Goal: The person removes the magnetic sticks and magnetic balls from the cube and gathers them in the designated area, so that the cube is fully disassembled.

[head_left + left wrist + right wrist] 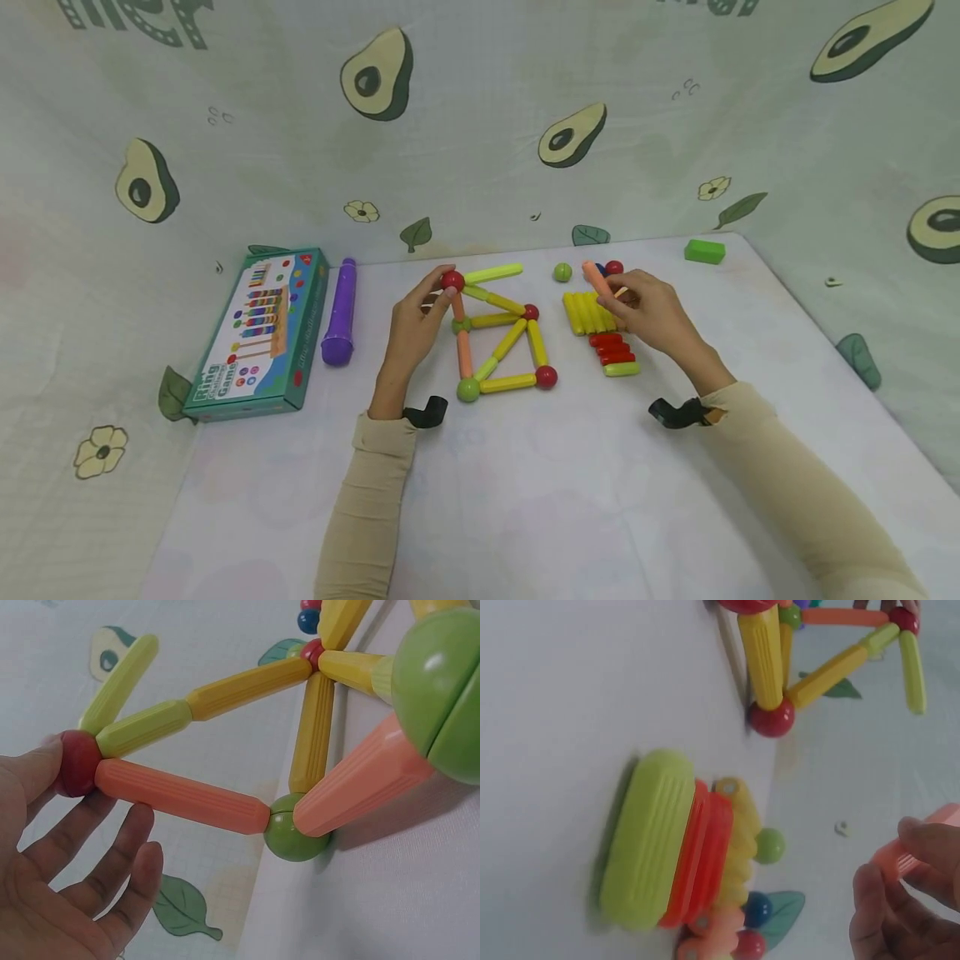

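Note:
My left hand (411,327) pinches a red ball (78,763) at the upper left corner of a frame built from rods and balls. From that ball a light green rod (492,273) sticks out freely, and an orange rod (184,796) runs to a green ball (297,827). Yellow rods (508,382) and red balls (546,377) form the frame's right side. My right hand (654,310) holds a loose orange rod (597,278) between thumb and fingers, above a row of yellow rods (588,313). Red rods (697,855) and one light green rod (646,840) lie close by.
On the left lie a boxed game (255,333) and a purple microphone-shaped toy (340,312). A loose green ball (562,272), a red ball (614,267) and a blue ball (757,909) sit behind the rods. A green block (704,252) lies at the back right.

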`<state>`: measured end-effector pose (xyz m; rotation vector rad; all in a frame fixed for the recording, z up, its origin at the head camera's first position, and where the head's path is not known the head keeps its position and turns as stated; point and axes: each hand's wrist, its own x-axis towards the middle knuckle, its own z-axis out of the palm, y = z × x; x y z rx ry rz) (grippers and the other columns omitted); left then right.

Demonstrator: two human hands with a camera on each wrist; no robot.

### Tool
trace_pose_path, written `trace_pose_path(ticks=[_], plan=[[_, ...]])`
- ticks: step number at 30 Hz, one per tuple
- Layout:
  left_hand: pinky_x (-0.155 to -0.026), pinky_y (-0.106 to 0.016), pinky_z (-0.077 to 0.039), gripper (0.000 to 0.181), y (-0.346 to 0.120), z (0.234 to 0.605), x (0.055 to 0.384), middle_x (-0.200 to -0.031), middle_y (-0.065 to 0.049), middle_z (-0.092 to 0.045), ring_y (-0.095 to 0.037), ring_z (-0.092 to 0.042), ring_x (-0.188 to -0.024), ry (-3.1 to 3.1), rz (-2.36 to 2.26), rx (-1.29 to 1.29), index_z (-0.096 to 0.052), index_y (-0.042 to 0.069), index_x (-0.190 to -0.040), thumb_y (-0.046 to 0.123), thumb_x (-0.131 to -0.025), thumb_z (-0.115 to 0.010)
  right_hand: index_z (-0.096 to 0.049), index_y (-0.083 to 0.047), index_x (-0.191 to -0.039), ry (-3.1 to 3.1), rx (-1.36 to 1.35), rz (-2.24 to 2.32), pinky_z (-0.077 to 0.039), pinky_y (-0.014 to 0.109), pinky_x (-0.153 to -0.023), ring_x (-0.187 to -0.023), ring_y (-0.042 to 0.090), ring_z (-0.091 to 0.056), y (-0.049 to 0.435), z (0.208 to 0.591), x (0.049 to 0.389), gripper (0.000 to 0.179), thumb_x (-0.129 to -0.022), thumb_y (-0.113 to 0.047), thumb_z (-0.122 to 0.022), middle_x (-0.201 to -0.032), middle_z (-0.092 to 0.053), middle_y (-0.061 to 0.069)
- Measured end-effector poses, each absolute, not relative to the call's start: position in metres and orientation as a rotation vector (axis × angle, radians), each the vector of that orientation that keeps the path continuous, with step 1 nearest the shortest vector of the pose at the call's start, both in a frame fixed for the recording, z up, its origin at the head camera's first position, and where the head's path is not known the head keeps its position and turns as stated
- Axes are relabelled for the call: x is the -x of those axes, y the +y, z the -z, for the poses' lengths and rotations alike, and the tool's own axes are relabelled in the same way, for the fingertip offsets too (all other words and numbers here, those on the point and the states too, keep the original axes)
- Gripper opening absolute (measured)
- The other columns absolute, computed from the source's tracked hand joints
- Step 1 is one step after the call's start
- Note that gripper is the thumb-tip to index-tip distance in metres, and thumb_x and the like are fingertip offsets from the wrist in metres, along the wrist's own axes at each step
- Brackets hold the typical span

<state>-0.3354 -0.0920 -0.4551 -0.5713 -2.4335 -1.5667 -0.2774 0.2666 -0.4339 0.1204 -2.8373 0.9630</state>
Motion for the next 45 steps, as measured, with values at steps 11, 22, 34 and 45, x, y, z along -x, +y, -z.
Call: trace_pose_path(ticks=[11,22,34,45], plan=[[-0.088,-0.039,-0.054,0.041,-0.095,0.458,0.335,-0.131,-0.005,-0.065,-0.022,-0.064,-0.107,-2.439,1.566,0.571,-0.057,0.028,-0.142,0.037,-0.102,-0.059,-0.054,0.001,-0.135,-2.854,0.124,-0.869,-0.052,0.031,-0.064,-0.092,0.033,-0.058,0.319,0.449,0.269,0.048,-0.098,-0.027,-0.068,-0.113,-0.061,0.02],[-0.088,-0.039,-0.053,0.041,-0.093,0.458,0.336,-0.13,-0.002,-0.066,-0.02,-0.064,-0.108,-2.44,1.568,0.563,-0.058,0.029,-0.141,0.037,-0.101,-0.06,-0.05,0.004,-0.135,-2.907,0.252,-0.893,-0.049,0.034,-0.063,-0.085,0.033,-0.064,0.358,0.471,0.267,0.049,-0.099,-0.026,-0.065,-0.109,-0.06,0.024],[-0.086,-0.04,-0.053,0.041,-0.092,0.457,0.336,-0.129,-0.002,-0.066,-0.021,-0.064,-0.106,-2.432,1.582,0.579,-0.058,0.029,-0.141,0.038,-0.101,-0.059,-0.056,0.005,-0.126,-2.996,0.279,-0.809,-0.049,0.049,-0.073,-0.095,0.039,-0.059,0.37,0.48,0.264,0.044,-0.101,-0.031,-0.062,-0.111,-0.061,0.028],[-0.087,-0.04,-0.053,0.042,-0.092,0.455,0.335,-0.128,-0.001,-0.066,-0.021,-0.064,-0.108,-2.416,1.586,0.579,-0.058,0.027,-0.141,0.038,-0.101,-0.059,-0.057,0.004,-0.121,-3.03,0.339,-0.872,-0.048,0.04,-0.072,-0.095,0.036,-0.054,0.368,0.482,0.268,0.052,-0.097,-0.042,-0.065,-0.113,-0.058,0.024]])
